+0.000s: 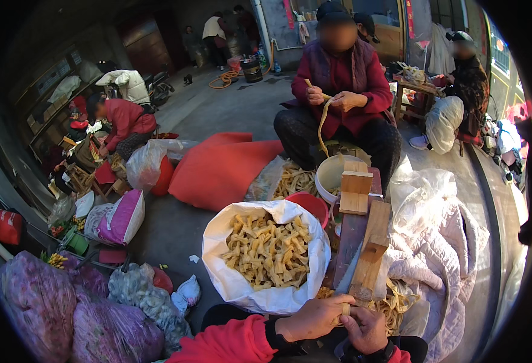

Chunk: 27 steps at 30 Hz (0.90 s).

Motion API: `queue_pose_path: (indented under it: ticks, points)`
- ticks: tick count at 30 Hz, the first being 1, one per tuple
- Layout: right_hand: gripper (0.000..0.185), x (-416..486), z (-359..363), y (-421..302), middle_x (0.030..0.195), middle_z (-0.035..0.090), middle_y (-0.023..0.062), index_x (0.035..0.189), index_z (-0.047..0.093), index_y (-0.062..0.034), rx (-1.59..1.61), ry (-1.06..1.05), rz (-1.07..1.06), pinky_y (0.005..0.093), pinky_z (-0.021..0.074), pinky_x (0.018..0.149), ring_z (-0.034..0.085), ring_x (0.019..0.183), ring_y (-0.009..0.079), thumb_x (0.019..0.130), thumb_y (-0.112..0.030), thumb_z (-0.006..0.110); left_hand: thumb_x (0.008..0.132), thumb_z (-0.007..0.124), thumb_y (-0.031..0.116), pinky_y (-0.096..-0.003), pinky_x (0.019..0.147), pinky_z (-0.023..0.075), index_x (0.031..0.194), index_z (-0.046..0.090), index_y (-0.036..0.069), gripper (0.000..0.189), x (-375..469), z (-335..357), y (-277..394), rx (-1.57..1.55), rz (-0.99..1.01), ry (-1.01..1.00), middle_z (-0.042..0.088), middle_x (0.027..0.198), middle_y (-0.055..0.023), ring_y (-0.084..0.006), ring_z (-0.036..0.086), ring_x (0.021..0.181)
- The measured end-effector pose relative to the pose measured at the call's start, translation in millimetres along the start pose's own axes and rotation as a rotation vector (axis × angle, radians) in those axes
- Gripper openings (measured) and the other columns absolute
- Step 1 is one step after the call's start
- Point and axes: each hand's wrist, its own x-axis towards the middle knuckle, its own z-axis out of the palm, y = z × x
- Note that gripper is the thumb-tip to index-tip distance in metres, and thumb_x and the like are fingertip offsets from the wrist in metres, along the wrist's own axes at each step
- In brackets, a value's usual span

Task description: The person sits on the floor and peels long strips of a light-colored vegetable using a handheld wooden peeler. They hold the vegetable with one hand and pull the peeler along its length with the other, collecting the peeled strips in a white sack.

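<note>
My left hand (315, 316) and my right hand (366, 327) meet low in the picture, their fingers closed on a small pale-yellow folded strip (344, 313) that looks like plant fibre or dried food; which, I cannot tell. Just beyond them is a wooden block fixture (369, 267) with a long blade (348, 272) alongside, on a narrow dark bench (348, 238). To the left, an open white woven sack (213, 240) holds many knotted yellowish pieces (268, 252). Loose strips (395, 304) hang to the right of the fixture.
A seated co-worker (338, 86) faces me, holding a similar strip over a white bucket (331, 177). A red basin (309, 204) stands beyond the sack. A quilted cloth (438, 254) lies on the right, full purple bags (39, 299) on the left. Other people sit farther back.
</note>
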Motion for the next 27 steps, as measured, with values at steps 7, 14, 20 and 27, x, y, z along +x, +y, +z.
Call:
queue_pose_path:
  ticks: [7,14,20,27]
  points:
    - [0.027,4.7,8.3,0.7,0.065,0.062,0.0111,0.081,0.066,0.0025,-0.031,-0.025,0.135,0.0341,0.0474,0.057,0.061,0.058,0.0217,0.093,-0.018,0.056,0.085,0.059,0.0,-0.0344,0.063,0.0531,0.096,0.063,-0.001,0.012,-2.9,0.8,2.2,0.06,0.081,0.069,0.061,0.119,-0.0099,-0.0295,0.066,0.082]
    - [0.047,0.4,-3.5,6.8,0.058,0.047,-0.0024,0.081,0.067,0.0013,0.837,-0.3,0.609,0.0249,0.0278,0.049,0.036,0.05,0.008,0.102,-0.039,0.053,0.094,0.062,0.006,-0.0298,0.082,0.0489,0.092,0.067,-0.005,0.012,-1.9,-25.6,8.2,-0.582,-0.029,0.089,0.063,0.11,-0.0098,-0.0203,0.063,0.095]
    - [0.046,-1.3,-3.7,7.0,0.056,0.04,-0.0032,0.088,0.069,0.0037,1.01,-0.311,0.48,0.0244,0.0224,0.05,0.028,0.049,0.0067,0.1,-0.039,0.056,0.093,0.063,0.007,-0.0289,0.079,0.0511,0.091,0.068,-0.007,0.015,-1.4,-40.4,14.3,-0.598,-0.147,0.331,0.067,0.104,-0.014,-0.0204,0.065,0.087]
    - [0.041,3.8,-5.0,13.2,0.055,0.038,-0.0051,0.085,0.066,0.0013,1.079,-0.239,0.537,0.0236,0.0203,0.048,0.027,0.049,0.0051,0.103,-0.033,0.053,0.101,0.058,0.028,-0.0241,0.065,0.05,0.113,0.062,-0.003,0.034,0.6,-36.0,1.4,-0.478,-0.244,0.3,0.069,0.093,-0.0097,-0.0127,0.064,0.075]
